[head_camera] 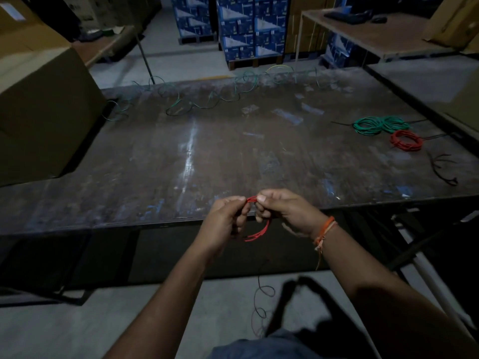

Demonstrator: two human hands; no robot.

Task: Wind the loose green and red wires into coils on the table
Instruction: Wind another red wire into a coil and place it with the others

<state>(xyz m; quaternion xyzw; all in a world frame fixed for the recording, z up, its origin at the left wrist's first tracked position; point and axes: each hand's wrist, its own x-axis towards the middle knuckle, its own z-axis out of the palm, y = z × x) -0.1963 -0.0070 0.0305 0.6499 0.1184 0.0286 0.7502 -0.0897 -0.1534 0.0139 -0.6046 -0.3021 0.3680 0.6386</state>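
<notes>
Both hands hold a small red wire coil (260, 230) over the near edge of the dark table (207, 151). My left hand (225, 221) pinches its top from the left. From the right, my right hand (282, 209) grips the same bunch, and red loops hang below the fingers. A finished green coil (378, 124) and a finished red coil (406, 140) lie at the table's right. Loose green wire (197, 99) sprawls in loops along the far edge.
A big cardboard box (44, 107) stands at the table's left end. Black wire pieces (443, 169) lie near the right edge, and a thin dark wire (261, 299) dangles to the floor. Blue stacked cartons (248, 27) and another table (375, 32) stand behind.
</notes>
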